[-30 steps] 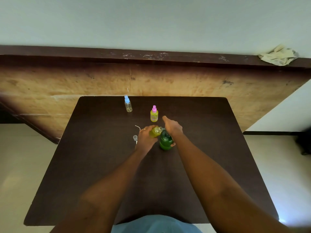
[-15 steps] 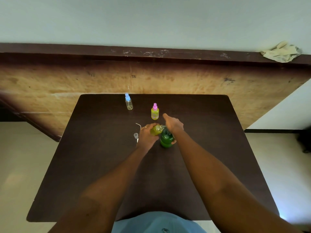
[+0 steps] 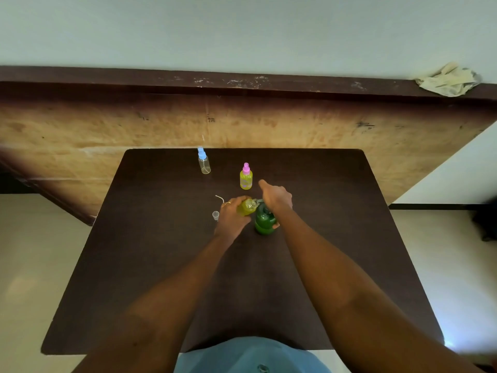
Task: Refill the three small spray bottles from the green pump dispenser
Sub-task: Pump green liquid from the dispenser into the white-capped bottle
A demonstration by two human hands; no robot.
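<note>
Dim, warm indoor light, shadows faint and diffuse. Dark counter (image 3: 150, 278) swallows detail; green pump dispenser (image 3: 265, 223) reads as a soft dark blob. Bluish glare patch on floor (image 3: 454, 341) at lower right. Wide-angle bowing curves the wooden ledge (image 3: 242, 84); near forearms (image 3: 336, 278) stretched, soft

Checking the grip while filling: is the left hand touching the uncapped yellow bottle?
Touching. The head view shows the left hand wrapped round the uncapped yellow bottle, beside the green pump dispenser.

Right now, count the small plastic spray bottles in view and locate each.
3: clear blue-capped bottle far back on the table; yellow pink-capped bottle nearer the middle; uncapped yellow bottle gripped by the left hand beside the green pump dispenser.
</note>
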